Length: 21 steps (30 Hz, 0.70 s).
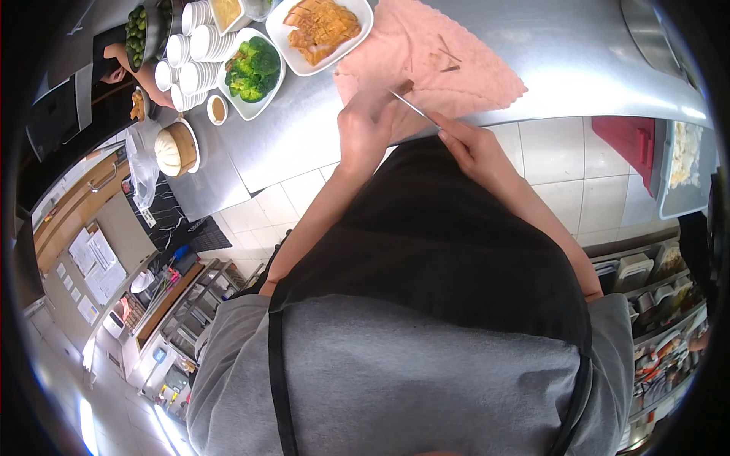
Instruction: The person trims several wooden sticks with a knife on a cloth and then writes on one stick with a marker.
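Note:
My right hand (470, 147) grips a small knife with a thin, shiny metal blade (415, 108) that slants up and left towards my other hand. Motion blur covers the fingers of my left hand (366, 122), which hold a small brown piece (405, 87), too blurred to name, close to the blade's tip. Beneath both hands a pink cloth (485, 77) is spread over the steel counter (308, 122). A few thin brown slivers (449, 54) lie on the cloth beyond my hands.
Left of the cloth stand a white dish of sliced golden-brown food (322, 31), a bowl of broccoli (254, 71), stacked white cups (202, 77), a sauce cup (217, 109) and a bun in a bamboo steamer (174, 148). Another person's arm (151, 80) reaches in. A grey tub (684, 171) sits at right.

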Motion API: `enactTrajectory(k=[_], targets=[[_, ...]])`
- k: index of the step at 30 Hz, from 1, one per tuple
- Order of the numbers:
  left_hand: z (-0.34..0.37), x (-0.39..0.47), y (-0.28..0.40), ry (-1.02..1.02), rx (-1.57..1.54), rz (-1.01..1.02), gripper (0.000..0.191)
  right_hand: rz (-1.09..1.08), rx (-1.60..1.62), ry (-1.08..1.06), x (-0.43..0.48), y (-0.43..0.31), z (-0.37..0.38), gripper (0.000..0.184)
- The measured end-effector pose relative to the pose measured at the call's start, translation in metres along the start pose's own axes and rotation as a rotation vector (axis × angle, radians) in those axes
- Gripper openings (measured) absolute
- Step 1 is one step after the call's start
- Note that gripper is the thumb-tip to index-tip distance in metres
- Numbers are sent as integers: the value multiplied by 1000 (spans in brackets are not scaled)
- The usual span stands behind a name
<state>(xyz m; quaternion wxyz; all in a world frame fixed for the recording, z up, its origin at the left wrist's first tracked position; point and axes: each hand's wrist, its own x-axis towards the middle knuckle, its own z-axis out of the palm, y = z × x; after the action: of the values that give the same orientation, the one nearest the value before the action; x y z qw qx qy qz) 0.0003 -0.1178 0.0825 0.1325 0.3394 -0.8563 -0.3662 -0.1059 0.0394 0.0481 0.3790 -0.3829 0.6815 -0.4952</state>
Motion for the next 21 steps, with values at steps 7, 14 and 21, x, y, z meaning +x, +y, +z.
enactTrajectory(k=[7, 14, 21], targets=[[6, 0, -7, 35, 23, 66, 13, 23, 2, -8, 0, 3, 2, 32], [7, 2, 1, 50, 99, 110, 12, 47, -57, 38, -3, 5, 10, 36], [11, 2, -9, 75, 175, 130, 11, 22, -172, 78, -1, 2, 14, 38]])
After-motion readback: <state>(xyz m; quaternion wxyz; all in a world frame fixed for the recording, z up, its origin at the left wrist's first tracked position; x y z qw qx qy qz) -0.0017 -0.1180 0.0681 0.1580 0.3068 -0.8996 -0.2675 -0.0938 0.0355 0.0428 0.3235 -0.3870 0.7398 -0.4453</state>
